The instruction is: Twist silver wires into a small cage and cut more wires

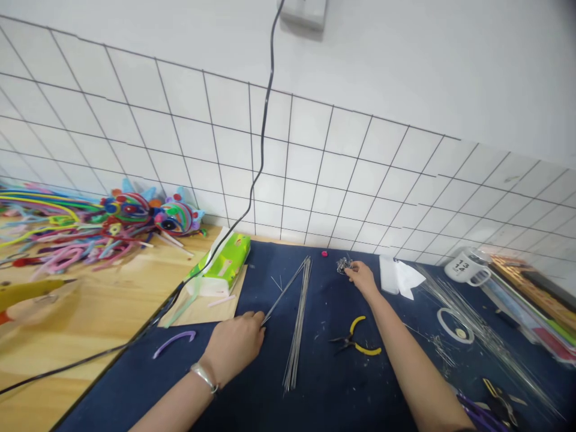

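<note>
My left hand [238, 339], with a silver bangle at the wrist, is closed around the near end of a thin bundle of wires [283, 291]. The far end of that bundle meets the top of a thicker bundle of straight metal wires [299, 330] lying on the dark blue mat. Farther back on the right, my right hand [360, 277] has its fingers closed at the edge of a small tangled clump of wire pieces [343, 265]. Yellow-handled pliers [360, 342] lie open on the mat between my forearms. A few short wire bits [277, 282] rest left of the bundles.
A green tissue pack [231, 258] and a purple pipe cleaner [173, 343] lie left; colourful pipe cleaners [67, 240] and a yellow glue gun [27, 293] are beyond. A black cable [265, 120] hangs across. At right are a white mug [465, 268], more wires [477, 324] and a white ring [441, 321].
</note>
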The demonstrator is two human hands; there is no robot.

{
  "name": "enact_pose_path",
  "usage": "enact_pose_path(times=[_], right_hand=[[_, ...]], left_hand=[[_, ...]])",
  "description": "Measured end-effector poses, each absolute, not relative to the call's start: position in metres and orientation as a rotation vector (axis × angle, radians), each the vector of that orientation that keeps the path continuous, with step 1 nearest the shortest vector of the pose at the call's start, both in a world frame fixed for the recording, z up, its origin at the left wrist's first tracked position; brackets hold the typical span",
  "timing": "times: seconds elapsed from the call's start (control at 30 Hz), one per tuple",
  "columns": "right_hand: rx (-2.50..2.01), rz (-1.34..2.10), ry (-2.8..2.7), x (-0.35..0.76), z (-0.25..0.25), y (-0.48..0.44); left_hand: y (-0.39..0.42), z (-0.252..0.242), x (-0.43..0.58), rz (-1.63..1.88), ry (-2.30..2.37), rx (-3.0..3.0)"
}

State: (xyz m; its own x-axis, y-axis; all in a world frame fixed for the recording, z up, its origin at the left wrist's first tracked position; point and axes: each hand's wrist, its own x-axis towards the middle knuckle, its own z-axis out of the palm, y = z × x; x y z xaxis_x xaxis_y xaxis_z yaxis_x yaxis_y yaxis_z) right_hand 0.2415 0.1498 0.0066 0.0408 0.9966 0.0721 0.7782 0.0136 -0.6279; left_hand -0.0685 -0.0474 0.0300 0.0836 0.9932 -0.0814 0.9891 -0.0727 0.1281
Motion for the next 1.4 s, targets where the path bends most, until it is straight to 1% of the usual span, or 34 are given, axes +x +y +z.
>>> enact_pose_path(times=[0.17, 0.27, 0.37, 0.47, 0.5, 0.57, 0.7, 0.87, 0.93, 1.03, 1.1, 1.23, 1.4], right_hand=[[-1.633, 0.72, -1.686, 0.236, 0.015, 0.134], [-1.511, 0.812, -1.668, 0.223, 0.028, 0.115], [-1.382, 0.929, -1.704, 0.202, 0.044, 0.087], [-1.173, 1.17, -1.773, 0.175, 0.056, 0.052], [-1.132, 1.229, -1.799, 0.166, 0.059, 0.041], [-1.086, 1.283, -1.844, 0.152, 0.062, 0.022], [-1.014, 1.36, -1.861, 0.135, 0.064, -0.002], [-0.924, 1.593, -1.794, 0.138, 0.063, -0.006], [-0.947, 1.595, -1.846, 0.141, 0.063, -0.005], [-0.993, 1.478, -1.959, 0.145, 0.066, -0.004], [-0.98, 1.463, -1.981, 0.147, 0.069, -0.003], [-0.93, 1.563, -1.927, 0.148, 0.073, -0.002], [-0.871, 1.666, -1.893, 0.147, 0.073, -0.003]], left_hand=[[-0.048, 0.03, -0.073, 0.05, 2.012, 2.189], [-0.048, 0.036, -0.073, 0.186, 1.998, 2.166], [-0.05, 0.044, -0.066, 0.581, 1.842, 2.108], [-0.057, 0.05, -0.054, 1.064, 1.559, 1.908], [-0.059, 0.051, -0.051, 1.179, 1.494, 1.825], [-0.063, 0.051, -0.046, 1.294, 1.378, 1.706], [-0.065, 0.051, -0.045, 1.327, 1.247, 1.58], [-0.063, 0.053, -0.049, 1.375, 1.066, 1.325], [-0.062, 0.054, -0.051, 1.35, 1.037, 1.284], [-0.061, 0.054, -0.052, 1.26, 0.986, 1.265], [-0.061, 0.053, -0.052, 1.181, 0.903, 1.205], [-0.061, 0.05, -0.05, 1.086, 0.818, 1.04], [-0.061, 0.048, -0.047, 1.139, 0.806, 0.923]])
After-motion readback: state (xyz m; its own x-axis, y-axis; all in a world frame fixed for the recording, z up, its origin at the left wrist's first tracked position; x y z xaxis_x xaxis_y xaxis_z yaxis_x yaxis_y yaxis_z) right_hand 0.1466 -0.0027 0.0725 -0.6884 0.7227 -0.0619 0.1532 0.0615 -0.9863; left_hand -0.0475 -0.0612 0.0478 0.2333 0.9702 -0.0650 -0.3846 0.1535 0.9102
